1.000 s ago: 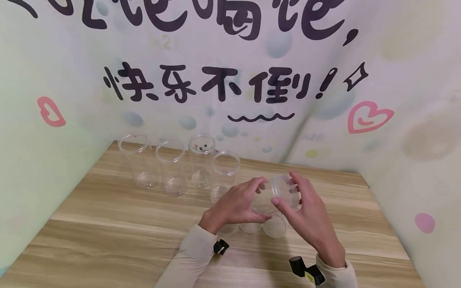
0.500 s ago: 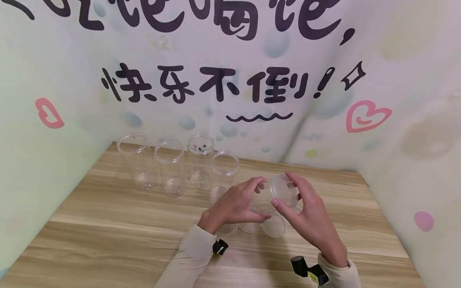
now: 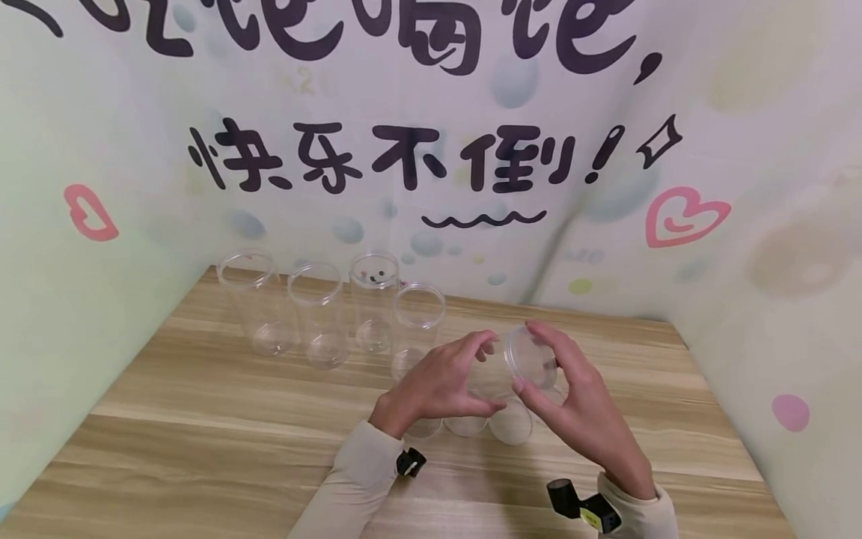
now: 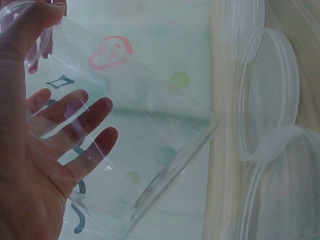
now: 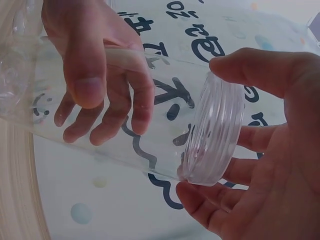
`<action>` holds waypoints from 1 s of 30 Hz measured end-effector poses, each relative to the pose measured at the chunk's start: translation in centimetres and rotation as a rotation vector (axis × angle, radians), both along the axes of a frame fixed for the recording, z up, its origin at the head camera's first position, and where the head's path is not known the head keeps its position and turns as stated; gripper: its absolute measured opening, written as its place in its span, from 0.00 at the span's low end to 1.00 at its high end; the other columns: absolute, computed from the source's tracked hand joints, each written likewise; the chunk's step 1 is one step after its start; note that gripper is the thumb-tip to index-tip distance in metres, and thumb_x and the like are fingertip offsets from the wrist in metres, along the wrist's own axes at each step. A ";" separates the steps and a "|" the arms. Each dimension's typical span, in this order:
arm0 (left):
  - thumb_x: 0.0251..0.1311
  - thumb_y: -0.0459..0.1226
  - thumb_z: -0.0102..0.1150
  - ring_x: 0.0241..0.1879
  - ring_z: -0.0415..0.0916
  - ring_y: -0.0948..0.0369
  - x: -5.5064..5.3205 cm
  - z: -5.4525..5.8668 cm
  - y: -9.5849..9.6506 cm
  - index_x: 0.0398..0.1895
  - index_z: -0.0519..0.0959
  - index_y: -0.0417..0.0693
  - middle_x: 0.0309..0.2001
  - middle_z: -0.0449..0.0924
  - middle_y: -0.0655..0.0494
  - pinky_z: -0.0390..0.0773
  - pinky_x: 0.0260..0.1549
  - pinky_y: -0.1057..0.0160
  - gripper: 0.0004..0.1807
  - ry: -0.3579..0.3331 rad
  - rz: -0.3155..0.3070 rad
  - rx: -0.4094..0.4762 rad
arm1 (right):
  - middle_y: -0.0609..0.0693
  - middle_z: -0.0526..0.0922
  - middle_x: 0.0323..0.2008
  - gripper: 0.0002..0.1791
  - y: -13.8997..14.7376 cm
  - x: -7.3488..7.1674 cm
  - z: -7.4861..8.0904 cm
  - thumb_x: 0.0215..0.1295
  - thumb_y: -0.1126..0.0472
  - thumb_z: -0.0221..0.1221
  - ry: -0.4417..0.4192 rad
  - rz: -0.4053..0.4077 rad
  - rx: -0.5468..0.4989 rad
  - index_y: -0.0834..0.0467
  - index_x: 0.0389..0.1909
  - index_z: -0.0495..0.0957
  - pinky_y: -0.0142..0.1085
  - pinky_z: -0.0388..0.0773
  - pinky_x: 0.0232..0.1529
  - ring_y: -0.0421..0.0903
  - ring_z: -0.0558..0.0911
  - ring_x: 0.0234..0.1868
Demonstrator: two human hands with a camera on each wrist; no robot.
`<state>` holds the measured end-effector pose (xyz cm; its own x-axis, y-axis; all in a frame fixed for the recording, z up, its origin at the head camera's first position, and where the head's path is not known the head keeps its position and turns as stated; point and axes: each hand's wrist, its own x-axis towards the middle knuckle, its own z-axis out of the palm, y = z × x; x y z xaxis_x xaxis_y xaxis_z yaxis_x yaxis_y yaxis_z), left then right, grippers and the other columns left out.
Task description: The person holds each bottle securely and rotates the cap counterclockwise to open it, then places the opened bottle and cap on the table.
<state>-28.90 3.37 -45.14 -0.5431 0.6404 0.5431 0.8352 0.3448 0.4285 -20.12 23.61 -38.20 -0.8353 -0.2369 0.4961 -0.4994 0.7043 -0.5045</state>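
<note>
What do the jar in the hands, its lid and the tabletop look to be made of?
Jar: clear glossy plastic, probably; wall lettering reads straight through its thin wall. Lid: clear plastic too, with ridged rings round its skirt. Tabletop: pale wood-grain, matte; laminate or real wood cannot be told.

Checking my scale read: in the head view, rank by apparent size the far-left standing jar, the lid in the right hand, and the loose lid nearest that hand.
1. Far-left standing jar.
2-3. Held lid and loose lid look alike; unranked.
</note>
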 end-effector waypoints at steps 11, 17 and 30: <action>0.47 0.54 0.75 0.50 0.79 0.63 0.0 0.1 0.0 0.67 0.65 0.41 0.52 0.79 0.56 0.80 0.46 0.65 0.48 -0.001 -0.008 -0.019 | 0.51 0.70 0.69 0.41 0.0 0.0 0.1 0.54 0.71 0.67 0.040 0.076 -0.035 0.54 0.70 0.66 0.20 0.62 0.60 0.42 0.67 0.68; 0.47 0.55 0.74 0.50 0.79 0.62 0.0 0.1 -0.1 0.67 0.64 0.42 0.52 0.79 0.56 0.80 0.47 0.66 0.48 -0.013 -0.005 -0.030 | 0.50 0.68 0.69 0.42 0.0 -0.1 -0.1 0.57 0.69 0.67 0.002 0.048 -0.027 0.49 0.72 0.64 0.30 0.69 0.60 0.45 0.68 0.68; 0.48 0.56 0.73 0.51 0.78 0.62 0.1 0.1 -0.1 0.67 0.64 0.46 0.52 0.78 0.57 0.79 0.47 0.66 0.47 -0.012 -0.009 -0.048 | 0.56 0.73 0.60 0.34 -0.6 -0.2 -0.4 0.61 0.57 0.67 0.045 -0.176 -0.005 0.57 0.68 0.68 0.42 0.73 0.43 0.49 0.75 0.53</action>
